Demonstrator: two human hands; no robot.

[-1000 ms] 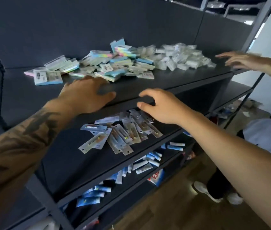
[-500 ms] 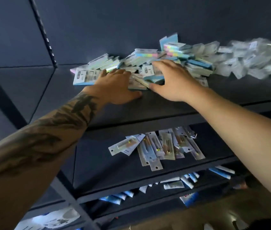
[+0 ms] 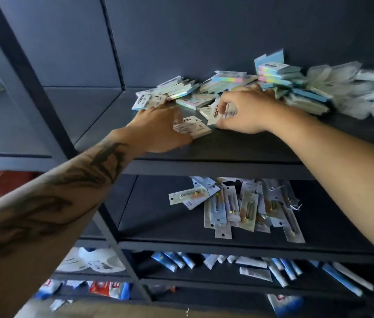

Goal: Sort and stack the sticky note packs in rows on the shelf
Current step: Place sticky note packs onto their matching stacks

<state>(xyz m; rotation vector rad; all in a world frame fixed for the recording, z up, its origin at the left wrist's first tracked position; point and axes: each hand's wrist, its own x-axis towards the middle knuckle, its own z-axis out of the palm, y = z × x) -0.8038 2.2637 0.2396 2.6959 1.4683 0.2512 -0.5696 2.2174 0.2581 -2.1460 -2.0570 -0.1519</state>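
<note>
Nearby, clear-wrapped packets [image 3: 365, 88] beside pile [image 3: 204, 88]

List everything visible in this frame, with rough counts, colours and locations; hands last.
Sticky note packs: many, a loose heap, pastel blue, pink, yellow and white, top shelf.
Clear plastic packets: many, whitish and blurred, top shelf right of the heap.
Long carded packs: about a dozen, grey-white cards, overlapping on the second shelf.
Tube-like packs: many, blue and white, third shelf.
Red, white and blue packets: a few, lowest shelf, left.
Shelf unit: one, dark grey.
Left hand: on a white pack at the heap's front edge.
Right hand: pinching a white labelled pack.
</note>
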